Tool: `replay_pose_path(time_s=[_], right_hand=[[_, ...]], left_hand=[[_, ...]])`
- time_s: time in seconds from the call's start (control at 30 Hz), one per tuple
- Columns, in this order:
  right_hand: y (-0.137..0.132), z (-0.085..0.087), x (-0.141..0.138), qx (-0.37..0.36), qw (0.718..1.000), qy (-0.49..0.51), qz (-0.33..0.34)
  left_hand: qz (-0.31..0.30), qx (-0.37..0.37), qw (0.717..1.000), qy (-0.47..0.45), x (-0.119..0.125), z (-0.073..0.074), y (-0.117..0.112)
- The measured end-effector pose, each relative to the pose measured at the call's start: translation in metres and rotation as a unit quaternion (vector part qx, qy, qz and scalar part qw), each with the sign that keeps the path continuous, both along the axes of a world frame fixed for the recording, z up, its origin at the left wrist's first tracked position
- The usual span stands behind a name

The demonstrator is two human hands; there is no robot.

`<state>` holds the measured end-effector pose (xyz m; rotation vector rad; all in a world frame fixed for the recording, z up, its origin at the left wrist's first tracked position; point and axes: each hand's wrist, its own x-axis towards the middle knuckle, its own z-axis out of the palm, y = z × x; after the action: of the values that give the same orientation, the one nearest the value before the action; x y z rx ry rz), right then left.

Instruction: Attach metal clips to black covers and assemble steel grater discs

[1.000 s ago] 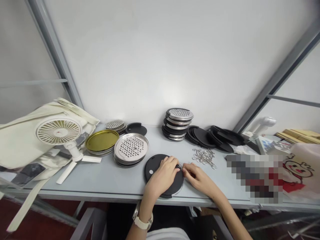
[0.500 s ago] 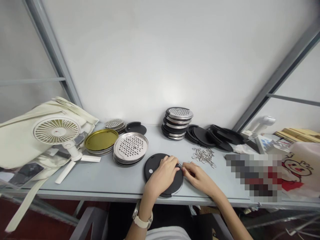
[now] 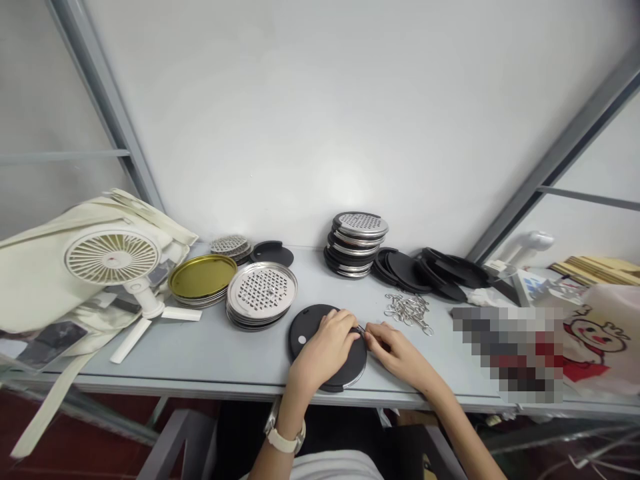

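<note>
A round black lid [image 3: 310, 332] with a small white hole lies at the front edge of the grey table [image 3: 200, 353]. My left hand [image 3: 324, 348] lies on top of it, fingers curled over its right rim. My right hand [image 3: 395, 350] sits just right of the lid, fingertips pinched on a small metal ring [image 3: 361, 330] at the lid's edge. The two hands' fingertips meet there. A loose pile of metal rings [image 3: 407, 311] lies behind my right hand.
A stack of perforated steel discs [image 3: 261, 295] and gold pans [image 3: 202, 278] stand to the left, beside a white fan [image 3: 113, 258] on a cream bag. Stacked assembled lids [image 3: 356, 245] and black lids [image 3: 430, 272] sit by the wall. A printed bag [image 3: 595, 340] lies right.
</note>
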<state>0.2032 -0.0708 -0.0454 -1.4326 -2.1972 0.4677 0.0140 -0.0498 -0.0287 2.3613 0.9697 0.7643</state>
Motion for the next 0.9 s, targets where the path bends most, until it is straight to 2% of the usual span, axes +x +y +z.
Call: replay_pose_path(time_s=[0.43, 0.9], right_hand=[[0.0011, 0.0014, -0.0012, 0.003, 1.000, -0.005, 0.010], [0.0000, 0.0012, -0.0014, 0.000, 1.000, -0.007, 0.004]], left_hand=[[0.000, -0.005, 1.000, -0.008, -0.0009, 0.0022, -0.0017], [-0.012, 0.003, 0.999, 0.039, -0.0013, 0.0065, -0.0032]])
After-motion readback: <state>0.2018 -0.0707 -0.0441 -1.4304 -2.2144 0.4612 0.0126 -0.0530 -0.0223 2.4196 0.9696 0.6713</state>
